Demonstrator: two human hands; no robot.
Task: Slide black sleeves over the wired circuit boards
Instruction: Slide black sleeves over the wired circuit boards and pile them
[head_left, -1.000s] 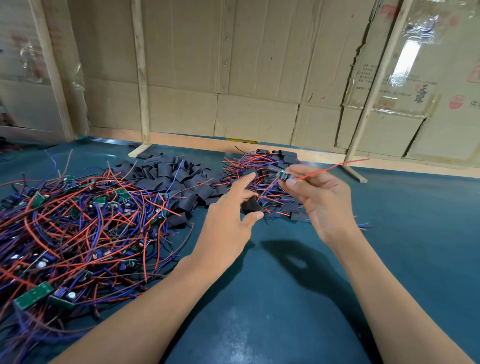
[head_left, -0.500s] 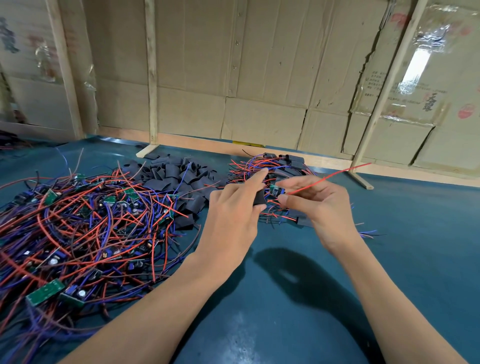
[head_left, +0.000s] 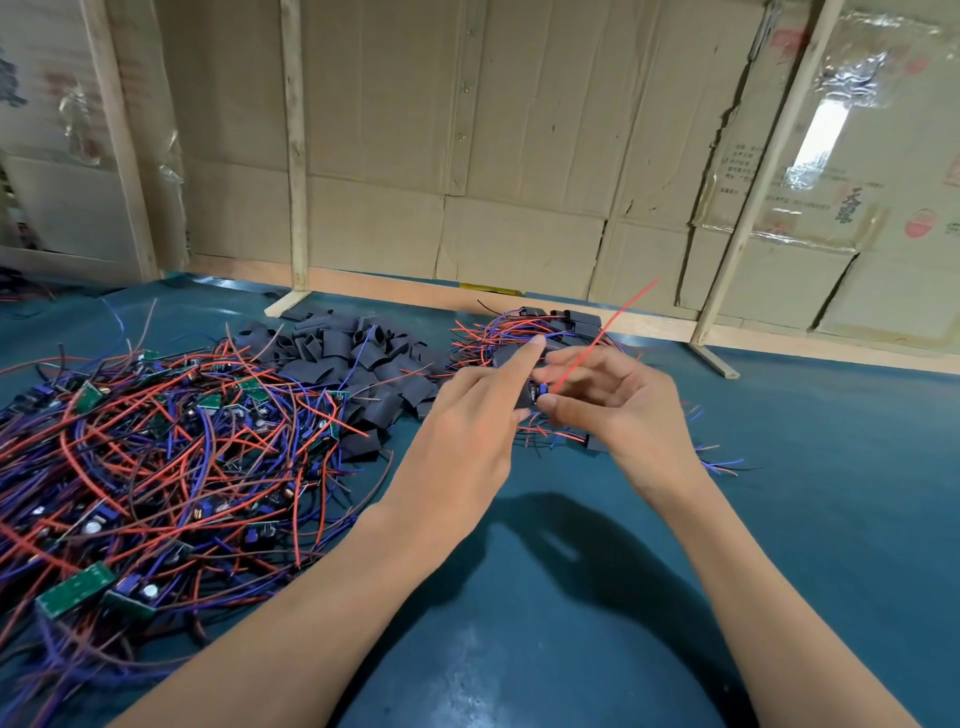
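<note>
Person's body in view: two bare forearms and two bare hands only. Left hand (head_left: 467, 431) and right hand (head_left: 631, 415) carry no gloves, rings, watch or wristband. No sleeve cuff shows on either forearm up to the lower frame edge. Fingernails short, unpainted.

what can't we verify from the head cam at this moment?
- How far the black sleeve is on the circuit board: head view, left hand and right hand cover both.
- Right hand's grip: its fingers hide the contact.
- Pile of wired boards: cut off by the left edge.
</note>
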